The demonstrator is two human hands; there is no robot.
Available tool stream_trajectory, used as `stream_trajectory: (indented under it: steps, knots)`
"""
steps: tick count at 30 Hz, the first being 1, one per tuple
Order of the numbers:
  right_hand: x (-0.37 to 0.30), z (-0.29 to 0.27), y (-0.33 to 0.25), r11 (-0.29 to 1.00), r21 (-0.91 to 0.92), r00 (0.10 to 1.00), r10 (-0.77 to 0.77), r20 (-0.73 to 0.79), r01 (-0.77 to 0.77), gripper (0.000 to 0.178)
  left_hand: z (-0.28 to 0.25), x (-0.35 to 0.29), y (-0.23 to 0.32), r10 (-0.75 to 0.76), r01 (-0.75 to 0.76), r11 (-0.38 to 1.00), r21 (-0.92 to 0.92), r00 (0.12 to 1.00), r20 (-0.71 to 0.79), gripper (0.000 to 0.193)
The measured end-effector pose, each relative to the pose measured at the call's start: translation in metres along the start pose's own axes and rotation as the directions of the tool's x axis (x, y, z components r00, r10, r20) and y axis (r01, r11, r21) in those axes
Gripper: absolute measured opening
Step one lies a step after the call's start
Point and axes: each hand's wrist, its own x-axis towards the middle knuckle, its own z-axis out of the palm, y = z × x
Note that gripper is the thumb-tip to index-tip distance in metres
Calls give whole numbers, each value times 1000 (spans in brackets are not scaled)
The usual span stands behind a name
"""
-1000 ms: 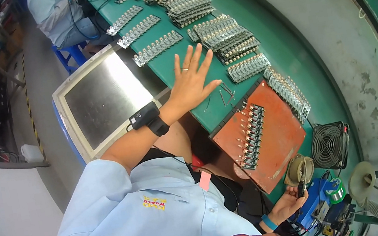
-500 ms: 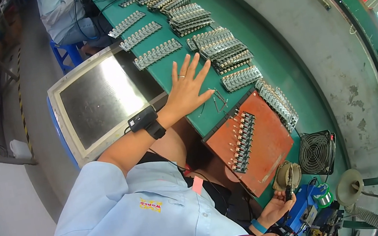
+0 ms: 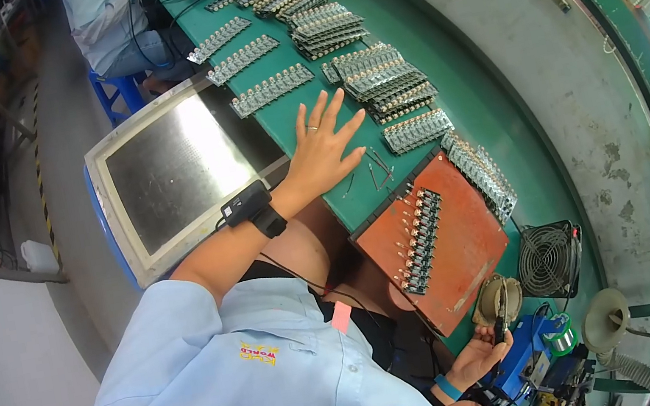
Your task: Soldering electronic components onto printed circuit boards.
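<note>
My left hand [image 3: 322, 145] lies with its fingers spread over the green bench [image 3: 356, 209], beside some tweezers and thin metal pieces [image 3: 380, 168]. Its fingertips reach toward a stack of circuit board strips [image 3: 386, 77]. At the lower right, my right hand [image 3: 477, 356] is closed around a black-handled soldering iron [image 3: 499, 331], whose front end is over a round beige dish [image 3: 499, 300]. Between the hands, one board strip with small parts along its edge [image 3: 421, 243] rests on a reddish-brown board [image 3: 462, 253]. The iron's tip is hard to make out.
More board strips [image 3: 272, 90] lie along the bench. A black fan [image 3: 550, 258], a solder spool [image 3: 563, 338] and a funnel-shaped hose [image 3: 605, 319] stand near my right hand. A framed tray [image 3: 119, 229] is at the left; another person [image 3: 112, 32] sits at the far end.
The view has shifted very slightly. My left hand stays spread over the bench, and my right hand keeps the soldering iron at the dish.
</note>
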Motion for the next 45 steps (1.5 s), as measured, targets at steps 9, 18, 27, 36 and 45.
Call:
stream_trajectory:
  steps: [9, 18, 27, 36, 45]
  knots:
    - [1, 1, 0, 1000, 1, 1000, -3, -1, 3, 36, -1, 0, 1, -1, 1, 1000, 0, 1000, 7, 56]
    - [2, -8, 3, 999, 32, 999, 2, 44, -4, 37, 0, 0, 1, 4, -4, 1000, 26, 1000, 16, 56]
    - [2, -2, 0, 999, 33, 998, -23, 63, 21, 34, -1, 0, 2, 6, -6, 1000, 10, 1000, 13, 54]
    - [1, -1, 1, 999, 31, 1000, -19, 7, 18, 34, 9, -1, -6, 30, -30, 1000, -1, 999, -19, 52]
    - [4, -13, 5, 997, 21, 996, -70, 54, 69, 36, -62, 7, 61, 54, -75, 920, -385, 996, -64, 40]
